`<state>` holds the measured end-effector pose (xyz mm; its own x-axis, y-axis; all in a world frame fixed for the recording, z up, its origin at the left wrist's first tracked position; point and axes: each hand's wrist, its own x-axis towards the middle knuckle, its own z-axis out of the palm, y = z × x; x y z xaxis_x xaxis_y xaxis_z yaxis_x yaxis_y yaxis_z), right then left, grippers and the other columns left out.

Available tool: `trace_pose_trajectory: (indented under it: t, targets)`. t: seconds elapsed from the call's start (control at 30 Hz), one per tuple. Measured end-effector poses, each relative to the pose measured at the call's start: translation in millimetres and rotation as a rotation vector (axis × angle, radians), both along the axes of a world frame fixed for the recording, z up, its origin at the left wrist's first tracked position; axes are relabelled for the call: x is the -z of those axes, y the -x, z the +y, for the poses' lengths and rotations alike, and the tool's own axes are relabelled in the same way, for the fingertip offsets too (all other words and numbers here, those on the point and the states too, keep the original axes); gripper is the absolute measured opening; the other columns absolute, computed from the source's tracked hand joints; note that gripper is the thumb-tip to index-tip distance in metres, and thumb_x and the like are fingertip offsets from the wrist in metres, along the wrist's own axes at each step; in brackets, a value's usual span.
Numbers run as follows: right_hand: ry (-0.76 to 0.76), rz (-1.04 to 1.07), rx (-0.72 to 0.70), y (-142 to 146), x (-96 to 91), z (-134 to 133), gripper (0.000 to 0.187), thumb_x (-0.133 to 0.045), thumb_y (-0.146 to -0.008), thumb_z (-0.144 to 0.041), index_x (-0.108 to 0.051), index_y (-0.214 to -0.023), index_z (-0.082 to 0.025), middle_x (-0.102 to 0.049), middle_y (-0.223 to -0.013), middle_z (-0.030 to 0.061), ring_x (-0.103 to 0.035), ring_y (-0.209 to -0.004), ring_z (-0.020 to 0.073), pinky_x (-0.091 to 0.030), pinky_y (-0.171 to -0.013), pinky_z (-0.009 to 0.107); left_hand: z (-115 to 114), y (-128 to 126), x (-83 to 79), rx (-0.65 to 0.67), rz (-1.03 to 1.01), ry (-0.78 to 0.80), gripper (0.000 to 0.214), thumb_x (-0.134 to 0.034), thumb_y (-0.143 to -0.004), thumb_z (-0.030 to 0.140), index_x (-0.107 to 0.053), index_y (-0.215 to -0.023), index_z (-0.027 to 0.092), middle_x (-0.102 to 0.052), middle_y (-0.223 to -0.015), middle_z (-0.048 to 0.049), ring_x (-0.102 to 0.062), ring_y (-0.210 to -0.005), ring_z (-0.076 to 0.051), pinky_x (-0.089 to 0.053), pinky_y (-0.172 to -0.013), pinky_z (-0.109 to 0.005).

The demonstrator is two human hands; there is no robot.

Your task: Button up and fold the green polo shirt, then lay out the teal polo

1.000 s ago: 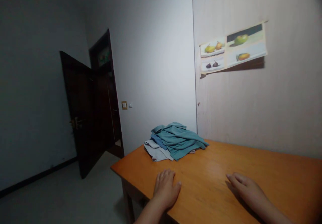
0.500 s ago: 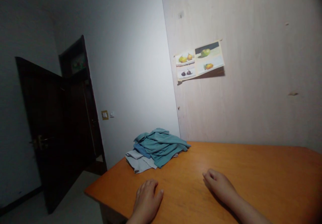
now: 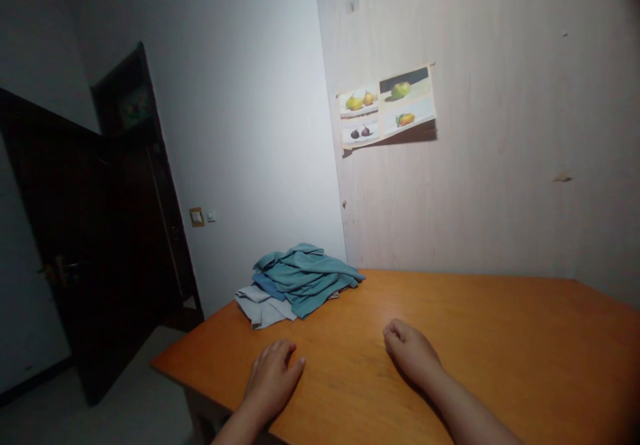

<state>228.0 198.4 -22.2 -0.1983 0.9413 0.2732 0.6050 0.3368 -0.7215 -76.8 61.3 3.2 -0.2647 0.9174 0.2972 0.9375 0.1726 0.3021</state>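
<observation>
My left hand [image 3: 274, 377] rests palm down on the orange-brown table [image 3: 480, 345], fingers slightly bent and thumb apart, holding nothing. My right hand [image 3: 411, 350] lies on its side to the right, its fingers curled into a loose fist with no object showing. Beyond my left hand sits a crumpled pile of clothes: a teal garment [image 3: 310, 278] on top, a blue cloth [image 3: 269, 286] partly covered beneath it, and a light grey cloth [image 3: 265, 309] at the front left. Neither hand touches the pile.
The table's left corner [image 3: 155, 365] juts out over the floor. Its back edge meets a pale wall carrying a sheet of fruit pictures [image 3: 387, 108]. At the left, a dark door [image 3: 65, 232] stands ajar, with a light switch [image 3: 197, 216] on the wall beside it.
The whole scene has shifted left and slightly up in the picture as the camera turned. Both hands keep their shapes and places on the table, and the clothes pile is unchanged.
</observation>
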Motion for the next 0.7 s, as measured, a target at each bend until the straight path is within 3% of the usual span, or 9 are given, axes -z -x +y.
trace_pose_trajectory:
  t: [0.23,0.43,0.7]
  targets:
    - [0.006,0.017,-0.022,-4,-0.6,-2,0.017,-0.047,-0.088,-0.031,-0.063,-0.087,-0.024,-0.068,-0.075,0.0015,-0.060,-0.074,0.0194,-0.034,-0.065,0.028,-6,-8,-4.7,-0.020,0.003,-0.024,0.029,-0.054,-0.092,0.041,-0.069,-0.107,0.022,-0.070,-0.113,-0.0074,-0.061,-0.108,-0.022,-0.041,-0.090,-0.030]
    - [0.009,-0.016,-0.046,-6,0.7,0,0.020,-0.045,-0.089,-0.033,-0.063,-0.085,-0.024,-0.069,-0.076,0.0020,-0.061,-0.075,0.0199,-0.035,-0.066,0.028,-11,-11,-6.1,-0.079,-0.022,-0.069,0.025,-0.050,-0.095,0.037,-0.068,-0.085,0.022,-0.071,-0.094,-0.0049,-0.063,-0.093,-0.020,-0.039,-0.076,-0.028]
    - [-0.014,0.011,-0.063,-7,2.7,2,0.021,-0.045,-0.089,-0.036,-0.061,-0.082,-0.024,-0.068,-0.076,0.0022,-0.061,-0.074,0.0197,-0.036,-0.065,0.027,-12,-13,-8.6,-0.094,-0.001,-0.058,0.028,-0.050,-0.094,0.039,-0.067,-0.081,0.022,-0.071,-0.092,-0.0058,-0.063,-0.091,-0.021,-0.037,-0.073,-0.029]
